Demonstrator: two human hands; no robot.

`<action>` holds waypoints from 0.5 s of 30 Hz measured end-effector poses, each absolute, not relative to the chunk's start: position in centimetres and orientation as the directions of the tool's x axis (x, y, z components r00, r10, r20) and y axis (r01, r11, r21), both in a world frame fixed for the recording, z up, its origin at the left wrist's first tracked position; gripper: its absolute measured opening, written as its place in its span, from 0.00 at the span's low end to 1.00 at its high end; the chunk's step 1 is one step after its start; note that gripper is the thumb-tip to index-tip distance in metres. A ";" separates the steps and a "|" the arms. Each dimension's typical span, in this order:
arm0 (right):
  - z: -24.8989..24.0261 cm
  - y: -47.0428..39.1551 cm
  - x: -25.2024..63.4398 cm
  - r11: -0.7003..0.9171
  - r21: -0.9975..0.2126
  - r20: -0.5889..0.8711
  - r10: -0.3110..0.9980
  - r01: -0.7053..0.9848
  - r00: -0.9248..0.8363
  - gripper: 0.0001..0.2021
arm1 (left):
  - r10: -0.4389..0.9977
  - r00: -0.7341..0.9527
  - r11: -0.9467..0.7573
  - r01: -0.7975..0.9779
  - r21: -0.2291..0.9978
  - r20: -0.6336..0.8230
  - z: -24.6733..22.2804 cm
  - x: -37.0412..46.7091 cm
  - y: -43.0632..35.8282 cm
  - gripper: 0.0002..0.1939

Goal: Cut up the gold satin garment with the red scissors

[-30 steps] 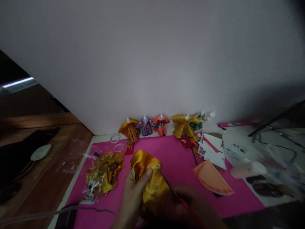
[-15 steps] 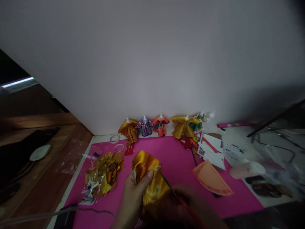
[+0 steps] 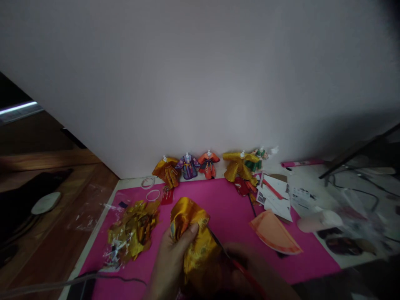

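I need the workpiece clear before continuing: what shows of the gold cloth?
Held over the pink mat, the gold cloth looks satiny, with faint round motifs. Its top is looped into folds, pinched in the left hand, thumb in front. A red-handled blade in the right hand lies at its right edge. Its shadowed lower end is unclear.

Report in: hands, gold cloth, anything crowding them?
Left hand gripping gold cloth. Right hand on red-handled tool, likely scissors, meeting the cloth's right edge. Gold scraps left, orange piece right, both apart from the cloth.
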State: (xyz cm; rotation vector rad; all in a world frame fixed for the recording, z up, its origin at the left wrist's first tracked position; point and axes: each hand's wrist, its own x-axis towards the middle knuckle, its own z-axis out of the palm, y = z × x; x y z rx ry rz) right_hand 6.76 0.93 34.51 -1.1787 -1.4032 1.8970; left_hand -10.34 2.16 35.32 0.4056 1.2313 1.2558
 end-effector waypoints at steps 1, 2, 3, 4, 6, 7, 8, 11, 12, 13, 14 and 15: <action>34.5 0.9 6.8 -0.344 -0.934 -0.343 0.789 0.096 -0.510 0.19 | 0.865 -0.175 0.339 -0.487 0.805 -0.470 35.4 -10.3 2.1 0.15; 34.5 0.9 6.8 -0.343 -0.935 -0.339 0.784 0.092 -0.520 0.20 | 0.866 -0.183 0.332 -0.486 0.808 -0.466 35.5 -10.3 2.1 0.16; 34.5 0.9 6.8 -0.342 -0.935 -0.335 0.779 0.088 -0.530 0.21 | 0.866 -0.190 0.327 -0.485 0.811 -0.463 35.6 -10.2 2.1 0.17; 34.5 0.9 6.8 -0.341 -0.936 -0.332 0.776 0.086 -0.536 0.22 | 0.866 -0.195 0.324 -0.482 0.814 -0.460 35.6 -10.2 2.1 0.17; 34.4 0.8 6.8 -0.336 -0.938 -0.328 0.775 0.087 -0.540 0.24 | 0.871 -0.186 0.326 -0.473 0.819 -0.454 35.5 -10.1 2.1 0.17; 34.2 0.8 6.7 -0.331 -0.939 -0.325 0.775 0.090 -0.542 0.24 | 0.874 -0.176 0.329 -0.469 0.819 -0.452 35.4 -10.2 2.0 0.16; 34.1 0.8 6.7 -0.327 -0.940 -0.324 0.776 0.094 -0.541 0.24 | 0.877 -0.164 0.333 -0.468 0.818 -0.451 35.2 -10.2 2.0 0.15; 33.6 0.9 6.7 -0.315 -0.942 -0.327 0.769 0.120 -0.549 0.21 | 0.882 -0.111 0.360 -0.468 0.807 -0.458 34.6 -10.4 2.0 0.14; 33.5 0.9 6.7 -0.308 -0.942 -0.328 0.766 0.131 -0.554 0.19 | 0.881 -0.097 0.370 -0.468 0.802 -0.463 34.4 -10.4 2.0 0.15; 33.4 0.9 6.7 -0.300 -0.943 -0.327 0.764 0.142 -0.557 0.17 | 0.879 -0.092 0.377 -0.468 0.799 -0.468 34.3 -10.4 2.0 0.15; 33.3 1.0 6.8 -0.291 -0.944 -0.326 0.764 0.154 -0.557 0.15 | 0.878 -0.091 0.379 -0.469 0.798 -0.470 34.2 -10.4 2.0 0.15; 33.3 1.0 7.0 -0.281 -0.945 -0.326 0.767 0.166 -0.553 0.14 | 0.877 -0.096 0.375 -0.473 0.797 -0.470 34.2 -10.3 2.0 0.15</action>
